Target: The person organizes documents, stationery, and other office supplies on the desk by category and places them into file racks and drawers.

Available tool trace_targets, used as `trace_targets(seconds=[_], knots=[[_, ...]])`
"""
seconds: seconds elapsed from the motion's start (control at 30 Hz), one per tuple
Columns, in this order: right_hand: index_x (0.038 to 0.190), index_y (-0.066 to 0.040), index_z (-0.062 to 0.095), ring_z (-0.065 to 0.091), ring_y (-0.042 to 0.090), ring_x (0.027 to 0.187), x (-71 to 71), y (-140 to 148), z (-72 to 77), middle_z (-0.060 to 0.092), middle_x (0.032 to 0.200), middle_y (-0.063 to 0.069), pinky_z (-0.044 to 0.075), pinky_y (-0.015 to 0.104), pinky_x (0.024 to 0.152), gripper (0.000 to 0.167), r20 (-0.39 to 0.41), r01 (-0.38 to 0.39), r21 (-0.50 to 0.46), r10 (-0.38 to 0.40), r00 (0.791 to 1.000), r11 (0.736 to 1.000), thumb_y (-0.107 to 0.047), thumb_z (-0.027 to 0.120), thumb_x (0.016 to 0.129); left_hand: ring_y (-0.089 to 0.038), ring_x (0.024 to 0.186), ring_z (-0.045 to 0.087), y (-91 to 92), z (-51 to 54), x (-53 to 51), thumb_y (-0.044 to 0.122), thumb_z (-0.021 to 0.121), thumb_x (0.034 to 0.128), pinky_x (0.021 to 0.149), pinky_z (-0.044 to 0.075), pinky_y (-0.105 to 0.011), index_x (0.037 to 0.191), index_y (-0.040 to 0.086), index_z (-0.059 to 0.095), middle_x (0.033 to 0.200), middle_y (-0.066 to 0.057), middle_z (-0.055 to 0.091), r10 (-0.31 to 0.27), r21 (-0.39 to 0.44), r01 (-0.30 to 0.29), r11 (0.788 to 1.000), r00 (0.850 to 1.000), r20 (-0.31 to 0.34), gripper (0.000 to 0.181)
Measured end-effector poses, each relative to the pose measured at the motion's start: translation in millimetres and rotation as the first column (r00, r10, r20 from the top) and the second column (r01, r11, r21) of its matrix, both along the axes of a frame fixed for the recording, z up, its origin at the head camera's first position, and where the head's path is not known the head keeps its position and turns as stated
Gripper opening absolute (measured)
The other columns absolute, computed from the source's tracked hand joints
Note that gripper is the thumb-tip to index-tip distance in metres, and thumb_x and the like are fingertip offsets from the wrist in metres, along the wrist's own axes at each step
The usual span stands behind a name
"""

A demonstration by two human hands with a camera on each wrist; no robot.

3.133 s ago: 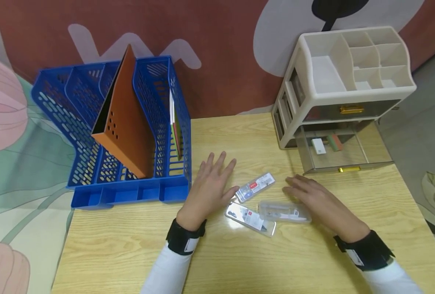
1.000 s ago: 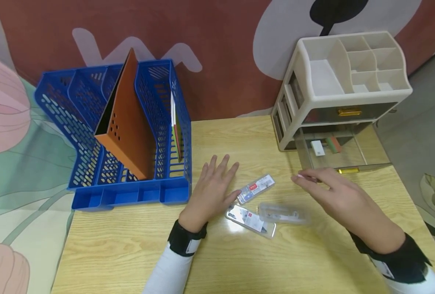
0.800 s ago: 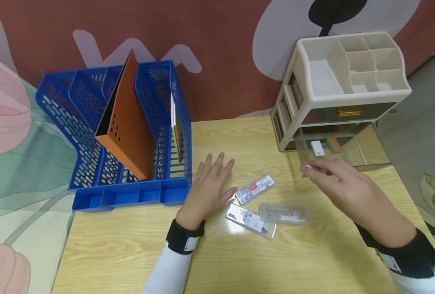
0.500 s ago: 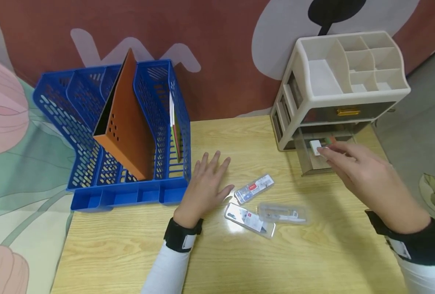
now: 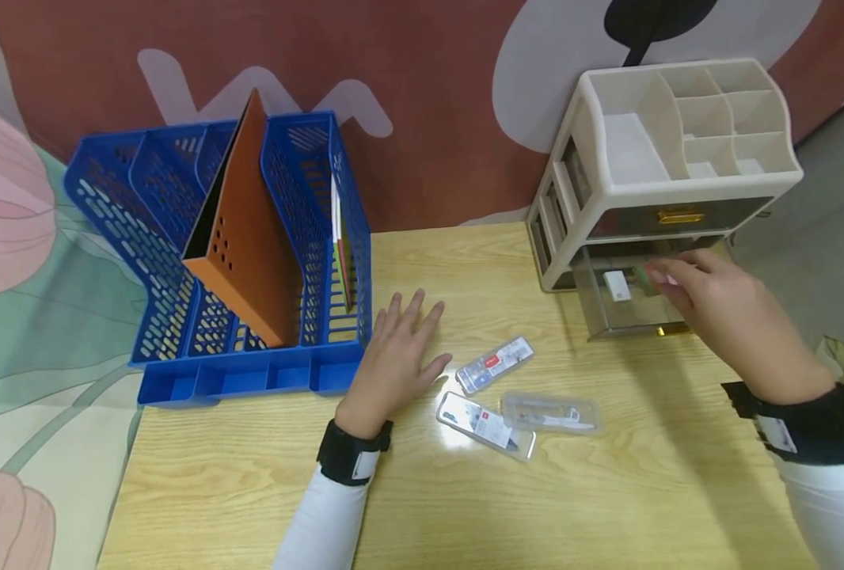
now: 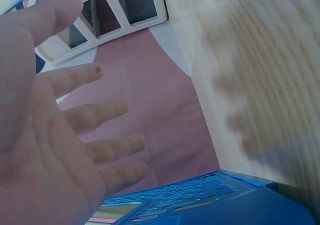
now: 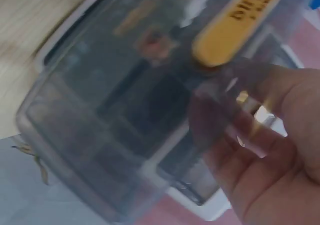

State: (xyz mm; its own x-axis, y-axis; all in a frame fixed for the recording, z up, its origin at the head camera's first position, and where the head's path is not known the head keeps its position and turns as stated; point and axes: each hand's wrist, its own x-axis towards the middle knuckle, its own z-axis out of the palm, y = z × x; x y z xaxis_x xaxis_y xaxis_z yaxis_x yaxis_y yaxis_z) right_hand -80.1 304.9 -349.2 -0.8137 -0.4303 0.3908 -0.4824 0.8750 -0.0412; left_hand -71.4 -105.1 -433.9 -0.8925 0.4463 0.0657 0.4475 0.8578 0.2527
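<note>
**Right hand in close!**

Head view: it's fingers-curled over the clear plastic drawer, beside a small green block, partly hidden; the white rectangular block lies left, long axis roughly front-to-back. Left wrist: left hand spreads empty above the wooden tabletop. Right wrist: can't tell whether it grips anything.

Fingers spread, seemingly near blue rack.
</note>
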Motion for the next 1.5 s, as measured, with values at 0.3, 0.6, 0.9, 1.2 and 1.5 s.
trace_targets(seconds=[0.3,0.6,0.9,1.2,1.5], knots=[[0.111,0.008,0.065,0.064,0.046,0.082,-14.7,19.8,-11.0,0.064,0.097,0.03,0.054,0.066,0.065,0.024,0.179,0.143,-0.015,-0.138,0.974,0.99,0.004,0.075,0.09,-0.049,0.153,0.027,0.3,3.2,-0.6,0.053,0.065,0.0978,0.122,0.029,-0.064,0.16,0.019,0.041,0.168,-0.016,0.032,0.003,-0.012,-0.003,1.0,1.0,0.0,0.075],[0.09,0.001,0.063,0.06,0.035,0.07,-29.6,23.9,-13.0,0.063,0.08,0.018,0.05,0.058,0.058,0.01,0.275,0.173,0.034,-0.175,0.945,0.984,0.0,0.073,0.091,-0.049,0.153,0.027,0.1,4.8,-0.4,0.053,0.065,0.0979,0.121,0.03,-0.064,0.16,0.019,0.041,0.168,-0.016,0.032,0.011,-0.016,-0.011,1.0,1.0,0.005,0.075],[0.093,0.001,0.063,0.063,0.038,0.071,-38.2,28.0,-16.4,0.065,0.082,0.019,0.05,0.061,0.056,0.009,0.334,0.176,0.053,-0.183,0.925,0.983,-0.005,0.068,0.097,-0.05,0.154,0.026,-1.0,4.5,-0.7,0.054,0.065,0.0976,0.121,0.031,-0.065,0.16,0.02,0.04,0.168,-0.017,0.031,0.01,-0.012,-0.01,1.0,1.0,0.005,0.075],[0.101,0.003,0.065,0.066,0.044,0.081,-42.0,28.4,-17.9,0.066,0.092,0.022,0.052,0.064,0.062,0.008,0.315,0.157,0.029,-0.158,0.936,0.987,-0.001,0.069,0.095,-0.05,0.153,0.028,-1.5,3.2,-1.3,0.053,0.065,0.0976,0.12,0.032,-0.065,0.16,0.019,0.041,0.168,-0.017,0.032,0.006,-0.007,-0.006,1.0,1.0,-0.004,0.075],[0.113,0.012,0.065,0.062,0.043,0.073,-14.3,17.2,-11.8,0.063,0.096,0.032,0.052,0.062,0.061,0.026,0.056,0.146,-0.058,-0.143,0.988,0.988,0.005,0.072,0.089,-0.048,0.155,0.025,0.0,2.9,-0.5,0.052,0.065,0.0982,0.121,0.03,-0.064,0.16,0.019,0.041,0.168,-0.016,0.031,0.008,-0.004,-0.008,1.0,1.0,0.019,0.074]])
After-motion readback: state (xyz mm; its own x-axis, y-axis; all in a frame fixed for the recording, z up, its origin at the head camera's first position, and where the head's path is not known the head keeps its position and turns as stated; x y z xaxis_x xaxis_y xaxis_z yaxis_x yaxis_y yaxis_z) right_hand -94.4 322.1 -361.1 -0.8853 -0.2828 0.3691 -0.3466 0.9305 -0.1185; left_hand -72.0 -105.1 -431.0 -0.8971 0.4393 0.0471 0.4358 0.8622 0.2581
